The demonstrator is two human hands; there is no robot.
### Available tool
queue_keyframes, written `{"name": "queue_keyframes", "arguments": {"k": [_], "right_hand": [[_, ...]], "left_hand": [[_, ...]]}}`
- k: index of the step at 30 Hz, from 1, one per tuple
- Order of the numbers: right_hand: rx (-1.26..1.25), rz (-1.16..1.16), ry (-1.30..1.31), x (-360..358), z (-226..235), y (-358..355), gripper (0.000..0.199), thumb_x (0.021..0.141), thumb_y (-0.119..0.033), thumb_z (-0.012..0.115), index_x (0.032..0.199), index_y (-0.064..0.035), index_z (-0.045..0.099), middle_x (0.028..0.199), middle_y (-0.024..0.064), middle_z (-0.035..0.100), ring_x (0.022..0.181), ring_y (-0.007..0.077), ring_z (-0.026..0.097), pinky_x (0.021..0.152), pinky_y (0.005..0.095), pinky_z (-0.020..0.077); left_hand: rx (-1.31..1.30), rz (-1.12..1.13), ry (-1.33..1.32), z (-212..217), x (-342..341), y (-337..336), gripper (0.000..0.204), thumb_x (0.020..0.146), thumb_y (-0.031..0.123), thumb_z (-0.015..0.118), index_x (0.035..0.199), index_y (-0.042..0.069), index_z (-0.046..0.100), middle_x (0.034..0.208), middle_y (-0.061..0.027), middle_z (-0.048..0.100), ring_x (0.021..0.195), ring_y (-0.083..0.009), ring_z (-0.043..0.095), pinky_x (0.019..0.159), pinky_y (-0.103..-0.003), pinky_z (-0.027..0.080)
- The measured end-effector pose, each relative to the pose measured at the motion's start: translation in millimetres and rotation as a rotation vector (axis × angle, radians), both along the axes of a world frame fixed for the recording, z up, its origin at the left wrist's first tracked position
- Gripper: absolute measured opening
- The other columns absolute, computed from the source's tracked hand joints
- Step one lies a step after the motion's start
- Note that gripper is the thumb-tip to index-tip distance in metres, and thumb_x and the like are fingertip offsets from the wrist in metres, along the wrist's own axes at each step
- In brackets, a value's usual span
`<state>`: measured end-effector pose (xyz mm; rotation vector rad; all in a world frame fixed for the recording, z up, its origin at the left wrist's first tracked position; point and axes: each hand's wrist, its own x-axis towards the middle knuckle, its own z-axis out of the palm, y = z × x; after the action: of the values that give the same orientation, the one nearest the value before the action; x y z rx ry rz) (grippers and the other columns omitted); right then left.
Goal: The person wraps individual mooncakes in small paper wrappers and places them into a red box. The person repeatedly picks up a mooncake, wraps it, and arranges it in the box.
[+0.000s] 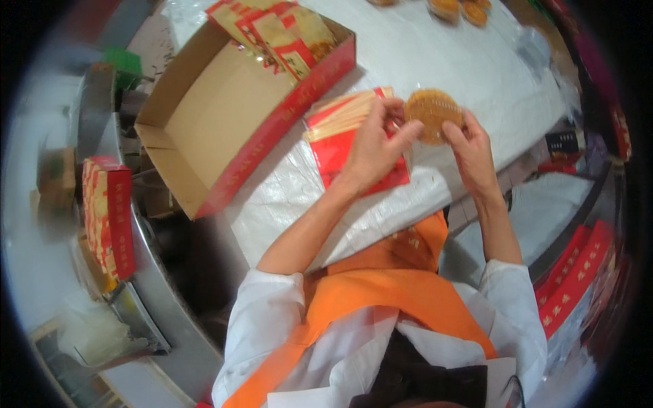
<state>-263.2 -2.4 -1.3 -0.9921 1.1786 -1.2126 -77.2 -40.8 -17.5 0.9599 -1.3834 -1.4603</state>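
Above the white-covered table [286, 183], a round golden-brown cake [433, 112] is held up between my two hands. My left hand [374, 146] closes on its left edge, thumb toward the front. On the opposite edge, my right hand [471, 146] pinches it with thumb and fingers. A row of pale dots crosses the cake's upper part; whether it has a clear wrapper is too blurred to tell. Beneath my left hand and wrist lies a fanned pile of red and cream packets [330, 153], partly hidden by that arm.
Left of the pile stands an open cardboard box [224, 109] with red outer walls, several filled packets [279, 44] at its far end. More round cakes [445, 8] sit at the table's far side. A red patterned box [109, 217] is at far left, red strips [575, 279] at right.
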Motion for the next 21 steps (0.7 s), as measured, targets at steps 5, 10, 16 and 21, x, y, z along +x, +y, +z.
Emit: {"name": "queue_keyframes", "arguments": {"k": [5,10,16,21], "right_hand": [[-0.027,-0.188,0.093,-17,-21,11,0.040,0.091,-0.012,0.064,0.125,0.0005,0.049,0.112,0.0063,0.060,0.102,0.0120,0.057,0.091,0.0259,0.0448],[0.029,-0.184,-0.041,-14,-35,22,0.033,0.089,-0.010,0.065,0.117,0.0009,0.051,0.103,0.0063,0.060,0.094,0.0110,0.057,0.084,0.0245,0.0469],[0.040,-0.146,-0.068,-9,-36,23,0.031,0.090,-0.010,0.064,0.116,0.0004,0.051,0.102,0.0065,0.060,0.094,0.0105,0.057,0.084,0.0236,0.0467],[0.078,-0.104,-0.160,-1,-37,17,0.032,0.091,-0.012,0.064,0.117,0.0003,0.050,0.104,0.0077,0.061,0.095,0.0100,0.057,0.084,0.0230,0.0470]], "left_hand": [[-0.398,0.021,-0.655,-9,44,26,0.039,0.081,0.018,0.073,0.112,0.002,0.055,0.103,-0.0113,0.059,0.096,-0.0230,0.057,0.083,-0.035,0.046],[-0.792,0.035,-0.915,-41,41,35,0.031,0.076,0.016,0.072,0.101,0.004,0.058,0.097,-0.0116,0.059,0.094,-0.0294,0.055,0.077,-0.040,0.044],[-0.848,0.140,-0.800,-64,40,33,0.022,0.070,0.001,0.067,0.086,0.003,0.053,0.088,-0.0133,0.055,0.081,-0.0311,0.054,0.070,-0.041,0.045],[-0.848,0.147,-0.747,-63,42,36,0.026,0.066,-0.001,0.067,0.086,0.002,0.051,0.087,-0.0147,0.053,0.078,-0.0322,0.052,0.071,-0.042,0.044]]}}
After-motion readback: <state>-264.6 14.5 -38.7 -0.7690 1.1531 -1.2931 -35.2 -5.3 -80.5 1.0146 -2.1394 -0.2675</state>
